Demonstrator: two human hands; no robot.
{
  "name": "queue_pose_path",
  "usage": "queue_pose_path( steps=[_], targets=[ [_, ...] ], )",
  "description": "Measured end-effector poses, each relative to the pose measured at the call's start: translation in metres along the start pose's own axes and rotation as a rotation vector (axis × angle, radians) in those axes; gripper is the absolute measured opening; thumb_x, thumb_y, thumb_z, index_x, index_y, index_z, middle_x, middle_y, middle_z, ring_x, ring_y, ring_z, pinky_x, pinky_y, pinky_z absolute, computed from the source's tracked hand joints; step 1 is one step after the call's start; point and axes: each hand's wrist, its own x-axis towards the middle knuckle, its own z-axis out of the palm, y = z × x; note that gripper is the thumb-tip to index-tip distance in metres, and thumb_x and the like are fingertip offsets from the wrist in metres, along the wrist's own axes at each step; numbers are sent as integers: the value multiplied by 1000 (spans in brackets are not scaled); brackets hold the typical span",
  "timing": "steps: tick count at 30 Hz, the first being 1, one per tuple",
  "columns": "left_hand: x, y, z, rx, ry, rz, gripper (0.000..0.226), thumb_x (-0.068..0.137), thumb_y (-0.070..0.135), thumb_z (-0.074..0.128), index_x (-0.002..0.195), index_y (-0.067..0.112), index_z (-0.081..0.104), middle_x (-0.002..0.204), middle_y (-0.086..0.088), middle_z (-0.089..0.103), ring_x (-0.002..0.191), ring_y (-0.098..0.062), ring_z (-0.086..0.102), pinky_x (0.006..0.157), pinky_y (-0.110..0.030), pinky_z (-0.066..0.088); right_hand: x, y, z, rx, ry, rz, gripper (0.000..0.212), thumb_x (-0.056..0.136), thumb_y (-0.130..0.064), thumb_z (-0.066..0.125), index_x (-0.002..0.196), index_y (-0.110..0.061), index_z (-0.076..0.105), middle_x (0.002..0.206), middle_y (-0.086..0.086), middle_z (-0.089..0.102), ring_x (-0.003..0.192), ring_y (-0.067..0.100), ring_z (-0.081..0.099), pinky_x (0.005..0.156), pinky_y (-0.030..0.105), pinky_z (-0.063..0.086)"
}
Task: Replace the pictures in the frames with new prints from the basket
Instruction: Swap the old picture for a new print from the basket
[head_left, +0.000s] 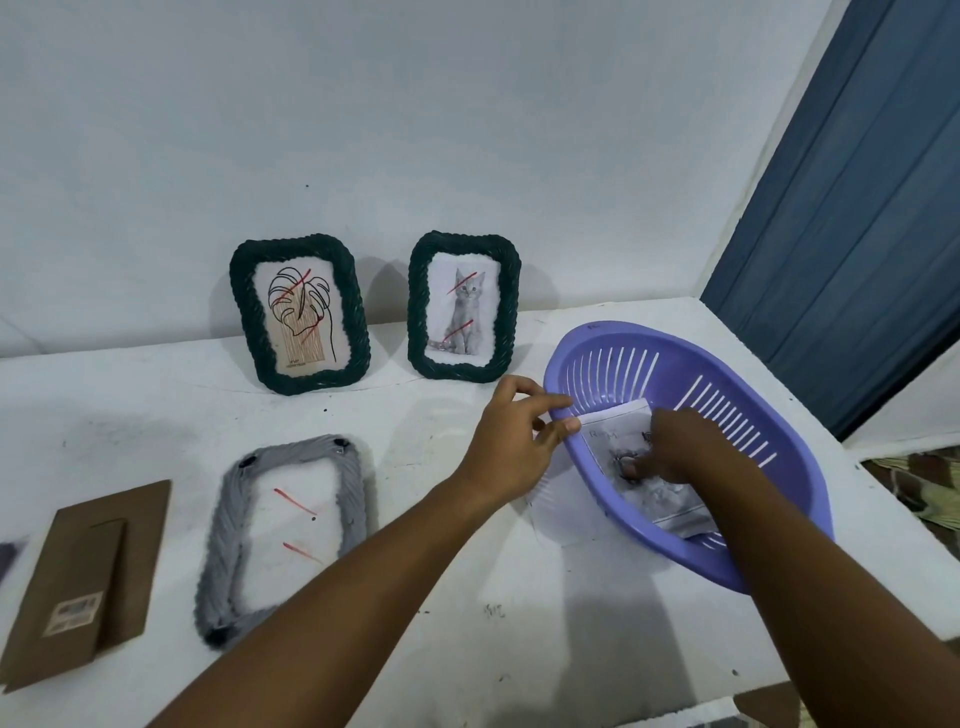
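At about four o'clock on the white counter (467, 649) sits the purple slotted basket (779, 519), tipped up on its near-left side, and both hands are at work on it. The left hand (511, 441) has its thumb and fingers (563, 427) closed narrowly over the basket's rim at its nine o'clock edge, seemingly to steady and tilt it so the contents are easier to reach. The right hand (675, 449) is down inside, its fingertips curled onto the top print (613, 452), a greyish sheet lying on the basket floor; whether the sheet is actually pinched or only pressed cannot be told. Another pale sheet (556, 514) shows under the basket's raised edge. At eight o'clock the grey woven frame (283, 535) lies face down and opened, its window showing two red strokes, ready, I judge, to take the new print. Its brown cardboard backing (78, 582) with the stand lies further out at nine o'clock, set aside so the frame stays open. At twelve o'clock two dark green frames stand against the wall, the leaf picture (301, 317) and the cat picture (464, 309), each struck with red marks and apparently not yet changed.
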Motion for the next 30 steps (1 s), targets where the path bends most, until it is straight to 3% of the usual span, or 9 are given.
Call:
queue_pose_path(
  steps=[3, 8, 12, 18, 21, 23, 25, 27, 30],
  targets=[
    [0, 1, 0, 0, 0, -25, 37, 87, 30, 65, 122, 20, 63, 113, 9, 40, 85, -8, 56, 80, -13, 47, 5, 3, 6, -1, 41, 25, 72, 72, -49, 75, 127, -9, 50, 124, 12, 59, 110, 30, 56, 97, 37, 43],
    [-2, 5, 0, -3, 5, -43, 39, 86, 30, 65, 123, 19, 62, 119, 6, 43, 87, -8, 55, 70, -3, 41, 7, 3, 10, 19, 93, 45, 78, 68, -47, 79, 127, -7, 47, 124, 14, 56, 109, 33, 55, 95, 40, 47],
    [-2, 5, 0, 5, 1, -47, 39, 86, 31, 64, 124, 19, 62, 122, 4, 44, 88, -9, 56, 76, -8, 41, 5, 2, 10, 73, 149, 56, 77, 71, -34, 80, 131, -6, 39, 122, 16, 56, 107, 34, 57, 92, 43, 50],
    [-2, 5, -1, 27, -22, -52, 40, 87, 33, 63, 125, 21, 62, 125, 1, 45, 90, -10, 56, 82, -15, 44, 4, 7, 5, 195, 199, 23, 50, 84, -7, 63, 128, 1, 40, 120, 24, 56, 108, 37, 55, 80, 34, 44],
    [-1, 5, -2, 90, -8, -12, 37, 87, 35, 64, 121, 21, 64, 124, 0, 45, 101, -11, 52, 89, -20, 44, 3, 12, -5, 400, 185, 39, 45, 80, -11, 70, 120, -7, 50, 115, 17, 60, 105, 32, 56, 77, 32, 42],
    [0, 7, -6, 100, 38, 41, 31, 88, 33, 63, 115, 20, 68, 118, 0, 48, 107, -13, 49, 92, -25, 45, 0, 13, -16, 682, 197, 51, 38, 78, -11, 73, 112, -10, 56, 98, 15, 64, 85, 28, 62, 71, 35, 47],
    [2, 13, -13, 20, 83, 97, 23, 90, 29, 61, 108, 19, 70, 109, -1, 54, 99, -13, 53, 86, -23, 48, -10, 8, -29, 1007, 196, 5, 29, 80, -5, 70, 107, -8, 60, 84, 16, 64, 67, 26, 60, 67, 40, 52],
    [3, 22, -20, -95, 73, 99, 18, 93, 25, 59, 107, 20, 70, 103, -1, 62, 87, -12, 59, 82, -25, 52, -23, -2, -44, 1239, 186, -73, 23, 83, 0, 64, 105, -6, 62, 86, 20, 64, 68, 28, 60, 68, 42, 53],
    [0, 39, -31, -403, -24, -16, 19, 94, 29, 55, 113, 30, 62, 101, -4, 65, 84, -18, 67, 80, -40, 58, -45, -21, -58, 1409, 167, -194, 19, 86, -8, 64, 105, -12, 65, 97, 16, 69, 81, 29, 67, 72, 42, 56]
  ],
)
